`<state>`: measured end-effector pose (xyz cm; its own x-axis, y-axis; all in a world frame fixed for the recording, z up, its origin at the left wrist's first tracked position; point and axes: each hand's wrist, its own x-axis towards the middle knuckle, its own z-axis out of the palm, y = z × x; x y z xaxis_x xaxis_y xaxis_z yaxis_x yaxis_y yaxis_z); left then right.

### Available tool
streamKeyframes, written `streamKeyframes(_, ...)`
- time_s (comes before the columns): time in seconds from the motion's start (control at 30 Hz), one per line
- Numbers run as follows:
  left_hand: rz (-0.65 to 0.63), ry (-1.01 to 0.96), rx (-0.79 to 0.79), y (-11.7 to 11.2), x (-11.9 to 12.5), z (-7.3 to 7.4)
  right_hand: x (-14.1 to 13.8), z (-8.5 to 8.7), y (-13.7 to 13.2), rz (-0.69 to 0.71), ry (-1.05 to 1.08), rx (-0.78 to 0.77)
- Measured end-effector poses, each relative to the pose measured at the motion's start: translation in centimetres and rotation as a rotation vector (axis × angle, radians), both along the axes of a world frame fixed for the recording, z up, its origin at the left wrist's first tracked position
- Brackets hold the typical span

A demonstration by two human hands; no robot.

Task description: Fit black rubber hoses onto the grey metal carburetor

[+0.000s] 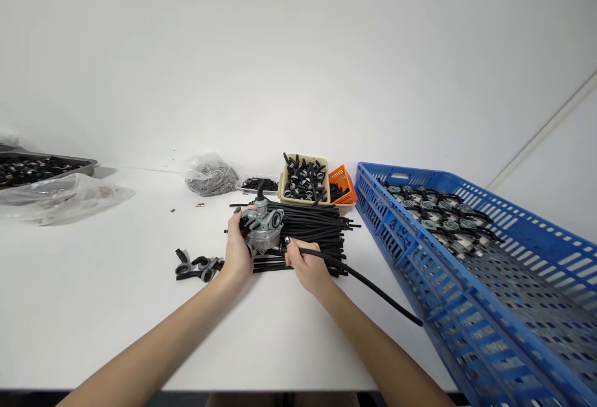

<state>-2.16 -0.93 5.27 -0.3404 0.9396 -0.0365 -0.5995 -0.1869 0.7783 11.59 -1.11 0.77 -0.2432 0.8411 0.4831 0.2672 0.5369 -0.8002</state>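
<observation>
A grey metal carburetor [262, 228] sits just above the white surface [93, 295], near its middle, gripped from the left by the left hand [237, 251], whose fingers curl around the body with dark-painted nails showing at the top. A short black elbow sticks up from the top of the carburetor. The right hand [308, 267] pinches one end of a long black hose [373, 285] between thumb and fingers, right at the lower right side of the carburetor; whether the hose end is already seated on the fitting cannot be told. The rest of the hose runs down to the right across the surface and ends just beside the blue crate [489, 326].

Directly behind and under the hands lies a bundle of black hoses [321, 229], laid side by side. To the left of the left hand rests a small group of black and grey fittings [198, 267]. Behind the bundle stand a beige basket [304, 178] filled with black parts and, touching it on the right, an orange basket [342, 182]. The blue crate holds rows of carburetors with hoses at its far end. Further left lie a plastic bag of small metal pieces [211, 175], a clear bag [60, 195], and a dark tray [41, 165] of black parts at the edge.
</observation>
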Motion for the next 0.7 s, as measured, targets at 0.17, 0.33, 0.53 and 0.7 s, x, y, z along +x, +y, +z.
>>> streamKeyframes(0.17, 0.036, 0.02, 0.071, -0.1, 0.1, 0.0, -0.6, 0.5, -0.7, -0.053, -0.008, 0.039)
streamKeyframes(0.33, 0.04, -0.014, 0.065, 0.0, 0.2, -0.2, -1.0, 0.4, -0.7, -0.092, -0.035, 0.075)
streamKeyframes(0.53, 0.075, -0.086, 0.029, -0.1, 0.3, -0.3, -1.1, 0.2, -0.1, -0.11, -0.023, 0.106)
streamKeyframes(0.7, 0.124, -0.121, 0.025, -0.1, 0.3, -0.5, -1.7, -0.3, -0.4, -0.156, -0.053, 0.142)
